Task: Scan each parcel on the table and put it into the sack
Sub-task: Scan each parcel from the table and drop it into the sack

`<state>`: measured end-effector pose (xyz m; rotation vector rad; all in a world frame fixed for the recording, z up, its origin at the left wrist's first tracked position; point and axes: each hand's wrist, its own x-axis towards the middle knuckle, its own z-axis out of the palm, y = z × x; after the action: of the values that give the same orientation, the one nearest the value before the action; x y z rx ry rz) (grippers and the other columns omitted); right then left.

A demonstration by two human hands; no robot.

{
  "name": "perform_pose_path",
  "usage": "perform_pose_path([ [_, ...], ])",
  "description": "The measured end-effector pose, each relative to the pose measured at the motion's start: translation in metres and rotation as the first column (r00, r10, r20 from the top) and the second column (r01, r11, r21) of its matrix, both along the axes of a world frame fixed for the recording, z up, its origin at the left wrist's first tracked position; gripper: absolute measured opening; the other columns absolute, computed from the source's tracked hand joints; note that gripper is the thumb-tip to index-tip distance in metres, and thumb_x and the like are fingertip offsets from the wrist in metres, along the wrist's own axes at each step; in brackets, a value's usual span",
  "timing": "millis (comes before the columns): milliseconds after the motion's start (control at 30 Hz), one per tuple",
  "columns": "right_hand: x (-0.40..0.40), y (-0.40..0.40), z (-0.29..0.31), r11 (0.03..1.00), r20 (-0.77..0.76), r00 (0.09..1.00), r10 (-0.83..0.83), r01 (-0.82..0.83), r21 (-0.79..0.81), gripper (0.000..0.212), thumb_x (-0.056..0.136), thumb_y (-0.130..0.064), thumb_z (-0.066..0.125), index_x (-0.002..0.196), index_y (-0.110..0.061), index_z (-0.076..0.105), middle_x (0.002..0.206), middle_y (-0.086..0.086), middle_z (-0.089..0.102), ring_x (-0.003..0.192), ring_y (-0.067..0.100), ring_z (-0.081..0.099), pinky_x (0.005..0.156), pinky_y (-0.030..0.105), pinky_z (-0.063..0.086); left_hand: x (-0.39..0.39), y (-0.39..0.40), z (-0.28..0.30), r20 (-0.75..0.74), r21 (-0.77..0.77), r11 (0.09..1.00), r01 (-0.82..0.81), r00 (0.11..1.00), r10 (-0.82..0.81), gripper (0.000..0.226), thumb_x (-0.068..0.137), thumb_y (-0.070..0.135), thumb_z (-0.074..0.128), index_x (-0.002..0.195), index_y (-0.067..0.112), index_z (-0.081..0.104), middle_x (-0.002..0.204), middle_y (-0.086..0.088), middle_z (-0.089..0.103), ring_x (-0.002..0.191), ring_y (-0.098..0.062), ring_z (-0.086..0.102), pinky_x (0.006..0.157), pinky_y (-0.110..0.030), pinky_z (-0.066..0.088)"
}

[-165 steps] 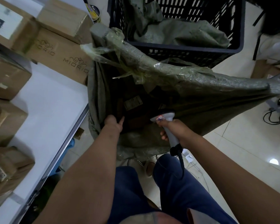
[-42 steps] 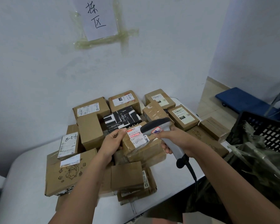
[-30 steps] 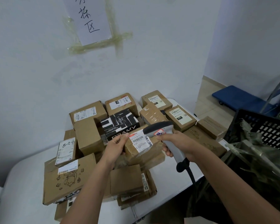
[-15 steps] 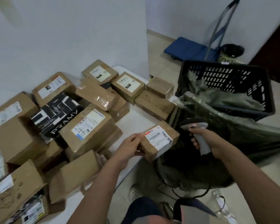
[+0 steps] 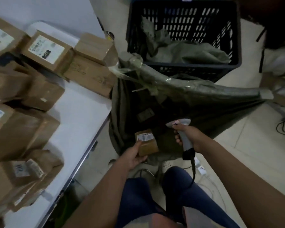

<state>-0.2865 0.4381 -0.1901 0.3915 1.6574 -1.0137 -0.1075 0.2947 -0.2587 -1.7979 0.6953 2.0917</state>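
The sack (image 5: 196, 96), a big grey-green bag, gapes open directly ahead of both hands, its taped rim stretched across beyond them and its dark inside dropping away below the fingers. Beyond the sack stands a black crate (image 5: 184, 38) with more grey sacking slumped in it. Off to the outer side of the left hand runs the white surface (image 5: 82, 112), and on it a crowd of brown parcels (image 5: 44, 51), some labelled, waits to be handled.

The left hand (image 5: 133, 156) grips a small brown parcel (image 5: 146, 143) by its near end, thumb over the top beside the white label, fingers curled beneath. That parcel hangs over the near lip of the sack's mouth, clear of the surface and not yet let go. Just to the right, the right hand (image 5: 187, 137) is wrapped round the handle of the scanner (image 5: 182, 129), whose grey head points forward over the sack and away from the parcel's label; its cable trails down toward the knees.

Judging by this, the step in hand is the drop: the parcel is poised above the opening while the scanner is aimed elsewhere. The next move calls for the left hand to carry the parcel a little further past the rim and loosen its fingers so the box falls inside and does not catch on the near fold of cloth. After that, the remaining parcels call for the left hand to reach back to the surface.
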Motion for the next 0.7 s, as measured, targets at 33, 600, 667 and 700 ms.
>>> perform_pose_path([
  [33,-0.005,0.002,-0.005,1.000,0.006,1.000,0.011,-0.011,0.003,0.025,0.095,-0.032,0.062,0.092,-0.008,0.058,0.073,0.007,0.055,0.062,0.016,0.055,0.056,0.026,0.046,-0.008,0.004,-0.008,0.011,0.006,1.000,-0.018,1.000,0.017,0.034,0.095,0.037,0.062,0.115,0.010,0.060,0.116,-0.017,0.063,0.109,-0.028,0.062,0.075,-0.031,0.057],
  [600,-0.030,-0.001,-0.074,0.994,0.029,0.995,0.095,-0.096,0.041,0.025,0.095,-0.033,0.063,0.088,-0.008,0.059,0.062,0.006,0.055,0.045,0.012,0.054,0.041,0.020,0.043,-0.112,-0.049,-0.121,-0.045,-0.092,0.956,-0.278,0.960,0.275,0.039,0.102,0.026,0.050,0.139,0.016,0.053,0.136,-0.009,0.057,0.118,-0.027,0.054,0.080,-0.034,0.053],
  [667,-0.028,-0.003,-0.078,0.994,0.023,0.994,0.106,-0.107,0.037,0.025,0.095,-0.032,0.063,0.090,-0.008,0.058,0.062,0.006,0.056,0.044,0.012,0.054,0.042,0.020,0.044,-0.110,-0.057,-0.133,-0.027,-0.111,0.938,-0.327,0.945,0.327,0.039,0.102,0.026,0.049,0.139,0.017,0.054,0.134,-0.011,0.058,0.117,-0.028,0.054,0.079,-0.033,0.053],
  [700,-0.026,-0.005,-0.080,0.993,0.022,0.993,0.115,-0.116,0.032,0.025,0.095,-0.031,0.063,0.091,-0.007,0.058,0.061,0.006,0.056,0.043,0.011,0.054,0.041,0.019,0.045,-0.109,-0.061,-0.135,-0.028,-0.115,0.921,-0.372,0.928,0.371,0.037,0.103,0.025,0.047,0.139,0.017,0.053,0.128,-0.012,0.060,0.119,-0.029,0.054,0.085,-0.032,0.052],
])
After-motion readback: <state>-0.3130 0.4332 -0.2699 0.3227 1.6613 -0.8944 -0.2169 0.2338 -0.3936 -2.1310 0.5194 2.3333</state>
